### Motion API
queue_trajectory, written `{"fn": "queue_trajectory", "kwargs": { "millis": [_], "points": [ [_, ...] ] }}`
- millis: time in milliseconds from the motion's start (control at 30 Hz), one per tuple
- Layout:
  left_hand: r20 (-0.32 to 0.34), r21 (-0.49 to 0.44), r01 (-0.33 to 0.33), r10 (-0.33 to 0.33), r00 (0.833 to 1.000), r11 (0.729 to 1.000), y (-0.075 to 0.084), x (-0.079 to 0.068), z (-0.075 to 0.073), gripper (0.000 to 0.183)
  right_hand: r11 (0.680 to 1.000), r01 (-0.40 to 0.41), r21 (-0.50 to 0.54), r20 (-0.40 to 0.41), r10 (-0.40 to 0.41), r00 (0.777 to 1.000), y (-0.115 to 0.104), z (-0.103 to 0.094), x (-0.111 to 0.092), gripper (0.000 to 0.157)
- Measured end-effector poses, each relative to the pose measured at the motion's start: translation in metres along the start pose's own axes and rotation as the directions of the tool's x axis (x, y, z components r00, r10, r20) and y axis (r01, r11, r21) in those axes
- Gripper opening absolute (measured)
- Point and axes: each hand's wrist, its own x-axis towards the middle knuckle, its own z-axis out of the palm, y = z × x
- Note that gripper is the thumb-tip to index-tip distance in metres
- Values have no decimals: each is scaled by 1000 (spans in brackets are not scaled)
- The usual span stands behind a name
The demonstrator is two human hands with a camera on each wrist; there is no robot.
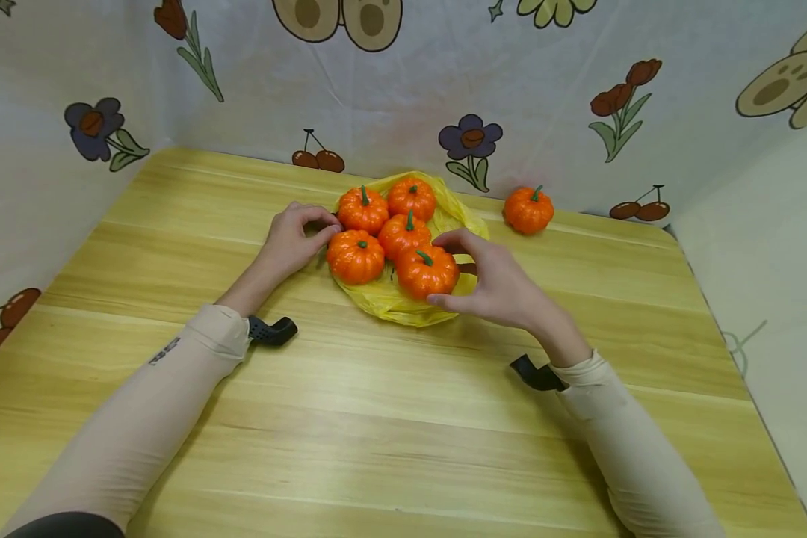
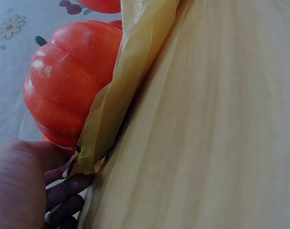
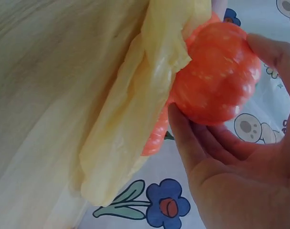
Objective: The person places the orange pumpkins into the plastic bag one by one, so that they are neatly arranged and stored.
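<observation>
My right hand (image 1: 501, 282) grips a small orange toy pumpkin (image 1: 427, 276) with a green stem, thumb on the near side and fingers on the far side. That pumpkin (image 3: 219, 76) shows between thumb and fingers in the right wrist view. Beneath it a yellow plastic bag (image 1: 403, 308) lies spread on the table, with several more orange pumpkins (image 1: 355, 258) grouped on it. At the bag's left edge, my left hand (image 1: 294, 237) pinches the yellow plastic (image 2: 109, 107) between thumb and fingers, close beside a pumpkin (image 2: 71, 81).
One separate pumpkin (image 1: 528, 210) stands on the wooden table (image 1: 350, 418) at the back right, off the bag. Behind the table hangs a white cloth (image 1: 376, 97) printed with flowers, cherries and paws. A pale wall (image 1: 780, 284) borders the right side.
</observation>
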Motion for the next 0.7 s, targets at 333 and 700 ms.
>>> {"fn": "queue_trajectory", "kwargs": {
  "millis": [333,700],
  "points": [
    [-1,8,6,-6,1000,1000,0,-1,0,16,996,-39,-83,87,47,995,10,6,1,78],
    [1,9,12,-12,1000,1000,-2,1,1,16,997,-32,-74,87,38,995,11,7,1,71]
  ]
}}
